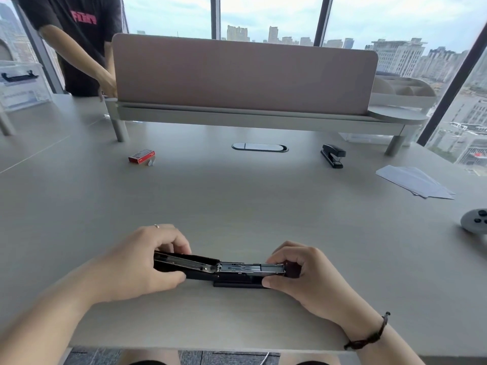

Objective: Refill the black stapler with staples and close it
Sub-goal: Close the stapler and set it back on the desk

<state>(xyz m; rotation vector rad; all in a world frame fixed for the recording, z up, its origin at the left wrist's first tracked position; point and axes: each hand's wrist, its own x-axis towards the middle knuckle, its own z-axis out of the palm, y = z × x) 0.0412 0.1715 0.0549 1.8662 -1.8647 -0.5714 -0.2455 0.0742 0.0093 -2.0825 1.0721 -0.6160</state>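
Note:
A black stapler (226, 271) lies swung fully open near the table's front edge, its metal staple channel facing up. My left hand (142, 262) grips the lid end on the left. My right hand (297, 272) pinches the magazine end on the right. Far back on the left sits a red staple box (141, 156) with a small strip of staples (151, 162) beside it. I cannot tell whether the channel holds staples.
A second black stapler (333, 155), closed, stands at the back right. White papers (416, 181) and a grey controller (475, 221) lie at the right edge. A pink divider on a grey shelf (245, 75) spans the back. Another person (81, 43) stands back left.

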